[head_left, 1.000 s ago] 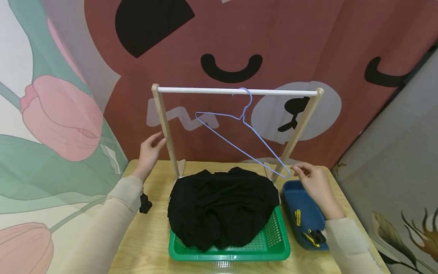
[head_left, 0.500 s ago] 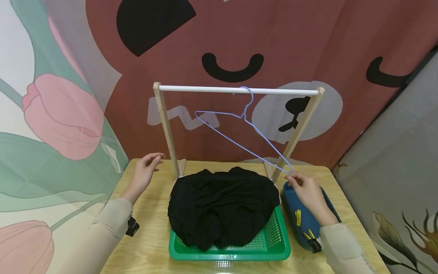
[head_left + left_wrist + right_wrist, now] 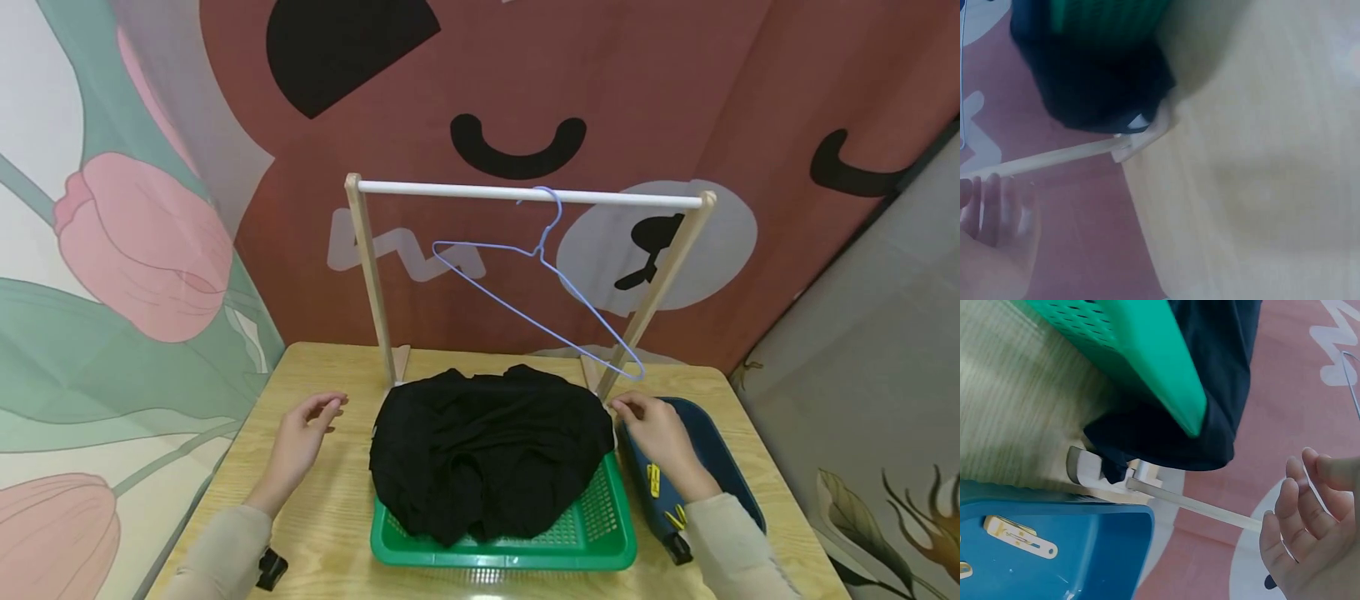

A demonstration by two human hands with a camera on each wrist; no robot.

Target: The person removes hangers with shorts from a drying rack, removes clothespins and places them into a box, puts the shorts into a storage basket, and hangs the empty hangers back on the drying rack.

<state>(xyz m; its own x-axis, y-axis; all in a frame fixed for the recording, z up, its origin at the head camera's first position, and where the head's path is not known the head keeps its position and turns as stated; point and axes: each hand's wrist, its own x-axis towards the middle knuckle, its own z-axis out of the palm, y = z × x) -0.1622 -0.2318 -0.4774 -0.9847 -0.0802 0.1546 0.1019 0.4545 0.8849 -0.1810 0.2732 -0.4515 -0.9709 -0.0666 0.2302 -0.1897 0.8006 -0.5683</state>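
A lilac wire hanger (image 3: 541, 250) hangs bare and askew from the white rod (image 3: 450, 191) of a wooden rack, its right corner dipping low. My left hand (image 3: 296, 442) is held left of the basket with fingers loosely bent and nothing in them. Beside the garment's right edge, my right hand (image 3: 660, 437) is just below the hanger's low corner; its fingers curl loosely around nothing in the right wrist view. A black cloth garment (image 3: 491, 458) lies heaped over the green basket (image 3: 502, 560), covering most of its inside.
Right of the basket stands a blue tray (image 3: 712, 442) holding yellow clips (image 3: 654, 481), partly hidden by my right forearm. The rack's wooden posts (image 3: 372, 283) rise behind the basket. A printed curtain (image 3: 315, 308) hangs at the table's back edge.
Both hands have moved down, the left one away from the rack's left post. My right hand has dropped from the hanger's corner and shifted slightly left. The hanger still hangs askew.
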